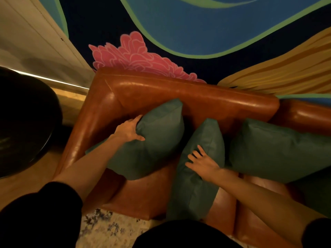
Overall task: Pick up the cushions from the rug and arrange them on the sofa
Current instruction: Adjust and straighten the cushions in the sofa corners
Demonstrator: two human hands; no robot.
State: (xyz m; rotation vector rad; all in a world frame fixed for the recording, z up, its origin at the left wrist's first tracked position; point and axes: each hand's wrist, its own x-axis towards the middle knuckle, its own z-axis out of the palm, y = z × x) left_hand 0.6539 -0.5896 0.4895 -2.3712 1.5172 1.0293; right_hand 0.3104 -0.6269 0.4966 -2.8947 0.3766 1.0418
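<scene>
On the brown leather sofa (197, 97) the left hand (129, 130) clamps the left cushion's (152, 140) edge, a corner pointing at the backrest. The right hand (202, 162), fingers spread, rests flat on the middle cushion (198, 179) (long axis front-to-back). A third cushion (277, 149) leans further right.

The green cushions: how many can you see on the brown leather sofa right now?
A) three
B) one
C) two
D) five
A: three green cushions sit on the sofa, a left cushion under the left hand, a middle cushion under the right hand, and a right cushion that neither hand touches.
</scene>
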